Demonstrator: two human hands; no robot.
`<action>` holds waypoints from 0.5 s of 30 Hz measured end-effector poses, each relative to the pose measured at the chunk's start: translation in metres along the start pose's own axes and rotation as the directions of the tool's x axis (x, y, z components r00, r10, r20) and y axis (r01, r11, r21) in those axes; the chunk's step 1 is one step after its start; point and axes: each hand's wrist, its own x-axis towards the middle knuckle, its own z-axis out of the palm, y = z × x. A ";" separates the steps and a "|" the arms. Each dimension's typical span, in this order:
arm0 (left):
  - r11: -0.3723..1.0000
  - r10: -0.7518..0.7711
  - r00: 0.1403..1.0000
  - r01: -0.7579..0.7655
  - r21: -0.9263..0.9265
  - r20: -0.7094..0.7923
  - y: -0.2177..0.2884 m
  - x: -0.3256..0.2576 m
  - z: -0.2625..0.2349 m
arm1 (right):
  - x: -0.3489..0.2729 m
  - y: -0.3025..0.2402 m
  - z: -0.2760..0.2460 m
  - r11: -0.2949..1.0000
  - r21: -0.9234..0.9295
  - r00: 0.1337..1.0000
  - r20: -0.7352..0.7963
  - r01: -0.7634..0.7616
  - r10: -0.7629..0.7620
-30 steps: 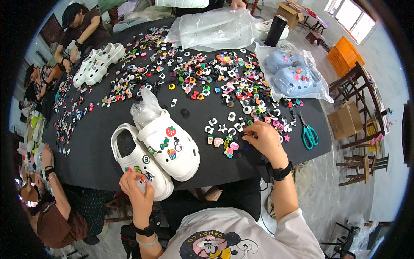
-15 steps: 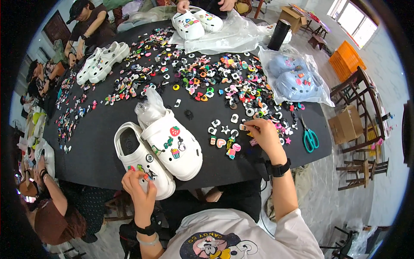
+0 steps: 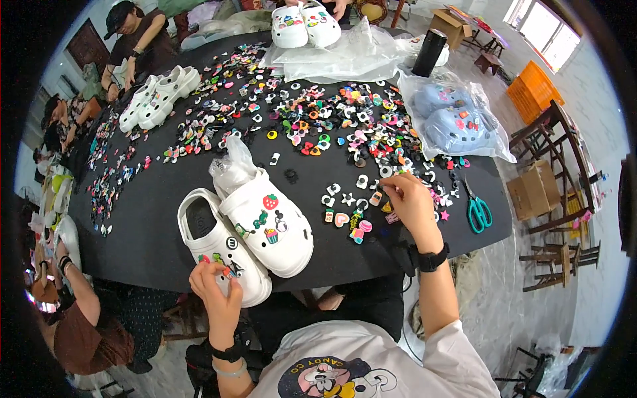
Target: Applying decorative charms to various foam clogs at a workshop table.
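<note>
A pair of white clogs stands before me on the black table. My left hand (image 3: 215, 285) rests at the toe of the left clog (image 3: 251, 286), thumb and fingers pinched around a small colourful shoe charm; part of it is hidden. Other charms sit on this clog beside the fingers. The right clog (image 3: 292, 251) carries a strawberry charm (image 3: 270, 201), a cupcake charm (image 3: 271, 235) and more, with clear plastic (image 3: 232, 169) stuffed in its opening. My right hand (image 3: 413, 204) is over loose charms, fingertips together; what they hold, if anything, is hidden. A small group of charms (image 3: 342, 219) lies left of it.
Loose charms (image 3: 318, 119) spread across the table (image 3: 146, 225). Teal-handled scissors (image 3: 478, 213), bagged blue clogs (image 3: 458, 126) and a black bottle (image 3: 430, 53) are at the right. Other white clogs (image 3: 159, 96) stand far left. Co-workers (image 3: 136, 33) sit around; one holds white clogs (image 3: 306, 28) opposite.
My right hand has shifted slightly up and away from a small charm that was at its fingertips. My left hand stays in place. The person opposite has lifted and turned their clogs.
</note>
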 end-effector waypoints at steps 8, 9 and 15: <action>1.000 -0.019 1.000 0.019 -0.007 0.024 0.003 0.003 -0.002 | -0.006 -0.010 0.004 0.999 0.000 0.997 0.066 0.034 -0.034; 1.000 -0.009 1.000 0.009 0.000 0.013 0.003 0.002 -0.002 | -0.007 -0.007 0.010 0.993 -0.046 0.991 0.089 0.108 -0.103; 1.000 0.024 1.000 -0.023 -0.019 0.005 0.003 0.002 0.000 | -0.005 -0.010 0.019 0.969 -0.145 0.972 0.151 0.200 -0.178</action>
